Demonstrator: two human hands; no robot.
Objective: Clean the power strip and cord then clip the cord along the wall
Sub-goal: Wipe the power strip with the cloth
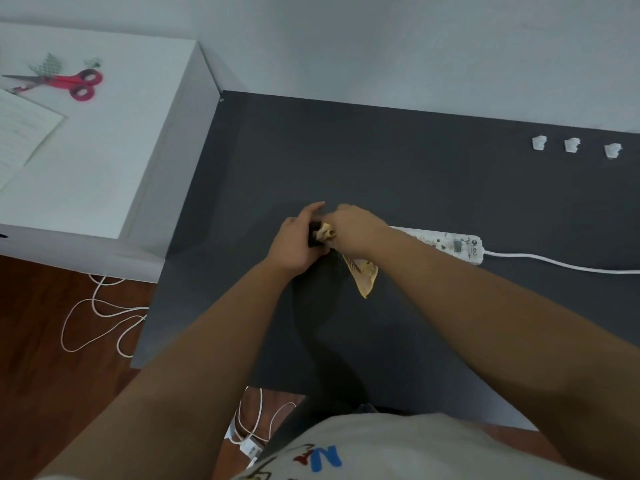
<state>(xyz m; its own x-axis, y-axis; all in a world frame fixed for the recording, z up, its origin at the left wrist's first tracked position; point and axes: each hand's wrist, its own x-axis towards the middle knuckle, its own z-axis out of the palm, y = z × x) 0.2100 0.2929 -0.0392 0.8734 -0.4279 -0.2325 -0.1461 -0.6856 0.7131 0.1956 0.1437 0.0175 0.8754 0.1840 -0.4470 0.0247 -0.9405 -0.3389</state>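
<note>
arms: both forearms bare, no sleeves showing on either
left hand (294,244): bare, no glove, ring or watch visible
right hand (356,232): bare, no glove, ring or watch visible
shirt (398,448): light beige fabric, below the arms
shirt print: blue letter N with red shapes just left of it, partly cut off
</note>
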